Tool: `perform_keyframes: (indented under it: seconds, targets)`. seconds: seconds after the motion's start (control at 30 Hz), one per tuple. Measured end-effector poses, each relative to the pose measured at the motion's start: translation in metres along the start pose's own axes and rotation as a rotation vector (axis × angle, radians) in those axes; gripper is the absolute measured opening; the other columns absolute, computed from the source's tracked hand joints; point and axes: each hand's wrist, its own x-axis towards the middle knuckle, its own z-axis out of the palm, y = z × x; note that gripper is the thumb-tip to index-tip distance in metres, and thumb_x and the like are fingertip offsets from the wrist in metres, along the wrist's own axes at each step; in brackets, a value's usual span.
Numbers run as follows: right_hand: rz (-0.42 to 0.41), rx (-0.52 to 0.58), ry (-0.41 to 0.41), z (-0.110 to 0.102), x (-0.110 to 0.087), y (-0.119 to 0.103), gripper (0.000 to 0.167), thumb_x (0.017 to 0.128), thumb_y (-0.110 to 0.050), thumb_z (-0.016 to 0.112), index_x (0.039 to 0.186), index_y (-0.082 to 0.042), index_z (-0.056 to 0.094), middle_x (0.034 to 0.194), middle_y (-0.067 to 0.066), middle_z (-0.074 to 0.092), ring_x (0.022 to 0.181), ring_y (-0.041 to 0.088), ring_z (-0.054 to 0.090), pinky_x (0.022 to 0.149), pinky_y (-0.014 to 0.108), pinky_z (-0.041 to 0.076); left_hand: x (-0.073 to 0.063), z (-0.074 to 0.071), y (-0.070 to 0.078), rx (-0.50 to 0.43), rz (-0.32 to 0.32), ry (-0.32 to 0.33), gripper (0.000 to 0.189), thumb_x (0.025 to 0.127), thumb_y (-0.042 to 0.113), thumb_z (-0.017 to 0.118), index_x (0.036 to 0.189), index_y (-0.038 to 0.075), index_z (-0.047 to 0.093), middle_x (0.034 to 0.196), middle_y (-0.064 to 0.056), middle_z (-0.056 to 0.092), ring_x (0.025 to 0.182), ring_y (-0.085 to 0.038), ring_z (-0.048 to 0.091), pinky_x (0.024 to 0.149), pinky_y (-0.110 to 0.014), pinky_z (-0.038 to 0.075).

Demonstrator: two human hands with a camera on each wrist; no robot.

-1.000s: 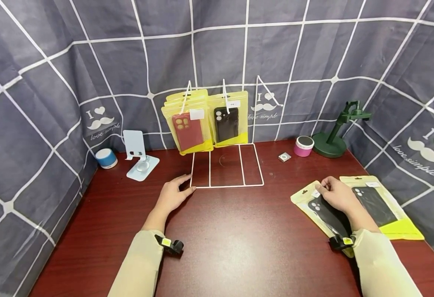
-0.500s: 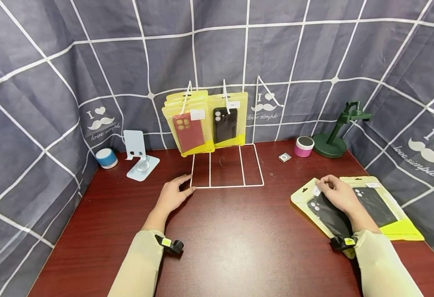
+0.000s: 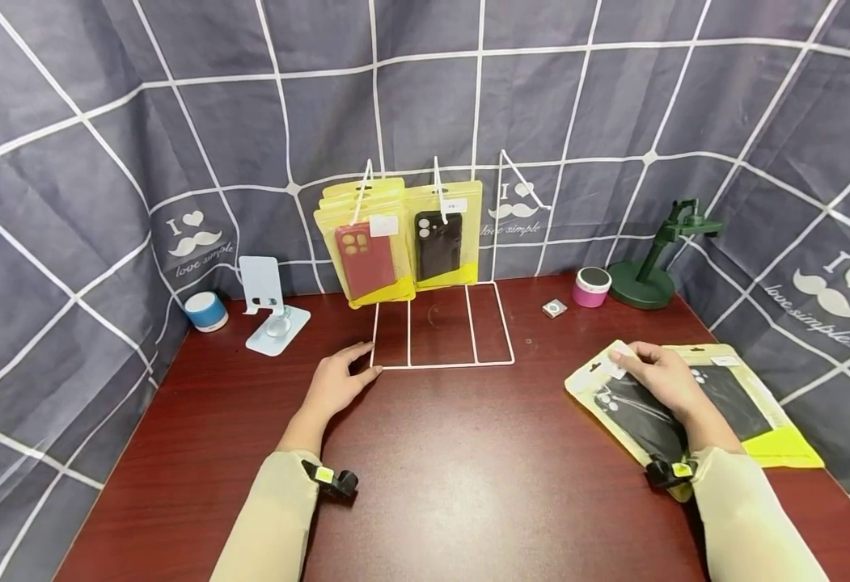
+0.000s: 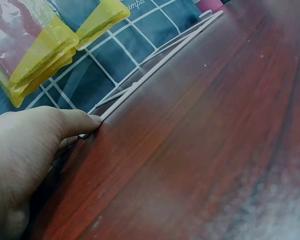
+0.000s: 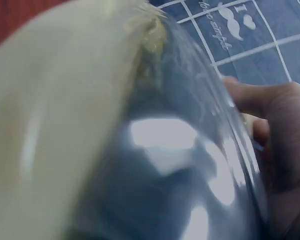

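Note:
My right hand [image 3: 663,378] pinches the upper edge of a yellow-edged clear bag with a black phone case [image 3: 643,416] inside. In the right wrist view the bag's shiny plastic bulges close to the camera beside my thumb [image 5: 262,97]. A second packaged black phone case [image 3: 733,400] lies partly hidden behind this hand. My left hand [image 3: 339,380] touches the left front corner of the white wire display rack [image 3: 442,366], thumb and index finger spread. In the left wrist view the thumb [image 4: 80,121] rests at the rack's base wire. Its other fingers are mostly hidden.
A packaged red phone case [image 3: 368,263] and a packaged black one [image 3: 439,246] hang on rack hooks; the right hook [image 3: 526,179] is bare. Around the table stand a blue speaker [image 3: 206,311], phone stand [image 3: 273,311], small square gadget [image 3: 554,308], pink speaker [image 3: 591,287] and green stand [image 3: 646,279].
The bag in my right hand has risen and tipped slightly, its top edge coming up from the table. My left hand stays at the rack corner.

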Motion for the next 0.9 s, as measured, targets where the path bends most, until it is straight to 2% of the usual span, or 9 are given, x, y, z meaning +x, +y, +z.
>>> perform_keyframes:
  seconds: [0.1,0.23,0.27,0.4,0.47,0.57,0.67,0.8,0.9]
  targets:
    - [-0.005,0.182,0.056,0.005,0.002,-0.019,0.039,0.097,-0.042,0.067,0.101,-0.003,0.067,0.079,-0.008,0.061,0.074,0.010,0.052,0.061,0.028,0.040,-0.001,0.000,-0.002,0.010,0.003,0.002,0.055,0.091,0.036,0.075,0.139,0.013,0.063,0.142,-0.009,0.059,0.134,-0.028,0.052,0.111,-0.048,0.040]
    - [-0.087,0.353,0.078,0.009,0.006,-0.064,0.031,0.096,-0.029,0.070,0.105,0.001,0.068,0.077,-0.009,0.063,0.071,0.007,0.055,0.059,0.023,0.044,-0.001,0.001,-0.003,0.013,0.008,0.006,0.055,0.091,0.036,0.074,0.139,0.012,0.062,0.141,-0.010,0.059,0.134,-0.028,0.052,0.111,-0.048,0.040]
    - [-0.112,0.362,0.074,0.009,0.005,-0.081,0.029,0.096,-0.026,0.071,0.105,0.002,0.069,0.076,-0.008,0.063,0.069,0.007,0.054,0.057,0.023,0.044,-0.001,0.001,-0.003,0.009,0.010,0.007,0.055,0.091,0.036,0.074,0.139,0.012,0.062,0.141,-0.010,0.059,0.134,-0.029,0.052,0.111,-0.048,0.040]
    - [-0.216,0.281,0.078,0.009,-0.002,-0.152,0.025,0.095,-0.022,0.072,0.100,0.003,0.072,0.075,-0.007,0.065,0.069,0.007,0.054,0.055,0.023,0.045,0.001,0.001,-0.003,-0.004,0.009,0.003,0.055,0.091,0.036,0.075,0.139,0.012,0.063,0.141,-0.010,0.059,0.134,-0.029,0.052,0.111,-0.048,0.040]
    - [-0.272,0.268,0.090,0.012,0.000,-0.175,0.023,0.094,-0.021,0.074,0.097,0.002,0.073,0.075,-0.007,0.066,0.068,0.008,0.055,0.054,0.023,0.046,0.002,0.002,-0.003,-0.010,0.009,0.000,0.055,0.091,0.036,0.074,0.139,0.012,0.063,0.142,-0.010,0.059,0.134,-0.029,0.051,0.111,-0.048,0.040]
    - [-0.359,0.356,0.109,0.021,0.013,-0.192,0.019,0.092,-0.018,0.076,0.096,0.001,0.075,0.076,-0.004,0.071,0.065,0.009,0.059,0.054,0.022,0.050,0.002,0.002,-0.004,-0.017,0.007,-0.001,0.054,0.091,0.036,0.074,0.139,0.013,0.063,0.142,-0.010,0.059,0.135,-0.028,0.051,0.111,-0.048,0.040]
    - [-0.424,0.449,0.147,0.032,0.025,-0.206,0.015,0.090,-0.014,0.077,0.096,0.000,0.076,0.074,-0.001,0.071,0.060,0.008,0.059,0.052,0.020,0.048,0.002,0.001,-0.004,-0.021,0.005,0.000,0.054,0.091,0.036,0.074,0.139,0.014,0.063,0.142,-0.009,0.059,0.135,-0.028,0.051,0.111,-0.048,0.040]
    - [-0.458,0.498,0.201,0.045,0.033,-0.231,0.016,0.090,-0.013,0.076,0.093,0.003,0.075,0.067,0.000,0.066,0.055,0.007,0.052,0.047,0.020,0.040,0.001,0.000,-0.005,-0.019,0.010,0.007,0.054,0.091,0.037,0.074,0.138,0.014,0.064,0.142,-0.009,0.059,0.134,-0.028,0.052,0.111,-0.047,0.040]
    - [-0.469,0.518,0.203,0.054,0.038,-0.246,0.019,0.092,-0.015,0.075,0.091,0.004,0.073,0.065,-0.001,0.063,0.054,0.007,0.048,0.046,0.021,0.036,0.001,0.000,-0.005,-0.015,0.010,0.008,0.054,0.091,0.038,0.074,0.138,0.014,0.064,0.141,-0.009,0.060,0.134,-0.028,0.052,0.111,-0.047,0.040]
